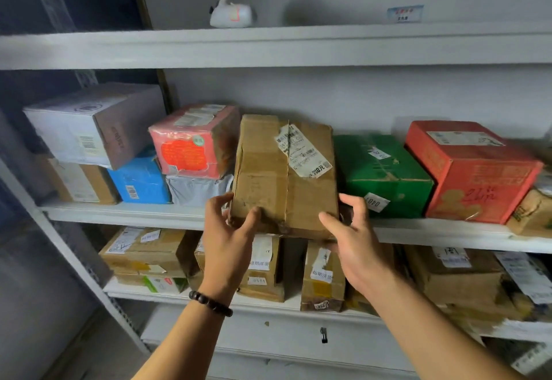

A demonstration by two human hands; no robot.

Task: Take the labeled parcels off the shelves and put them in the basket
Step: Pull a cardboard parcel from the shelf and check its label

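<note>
Gripping the near corners of a brown cardboard parcel, the two hands reach in from below — the left hand on its lower left corner with the thumb curled over the top face, the right hand on its lower right corner, thumb on top and fingers spread along the side. Both hands are partly closed around the box. The parcel lies on the middle shelf, its near edge jutting slightly past the shelf lip, and a white shipping label is stuck across its taped seam. A dark beaded bracelet circles the left wrist.

Just right of the parcel sits a green box, and beyond that a red box. To its left a pink box rests on a grey package, with a blue box and a white box further along. More labeled brown parcels crowd the lower shelf — their labels too blurred to read.
</note>
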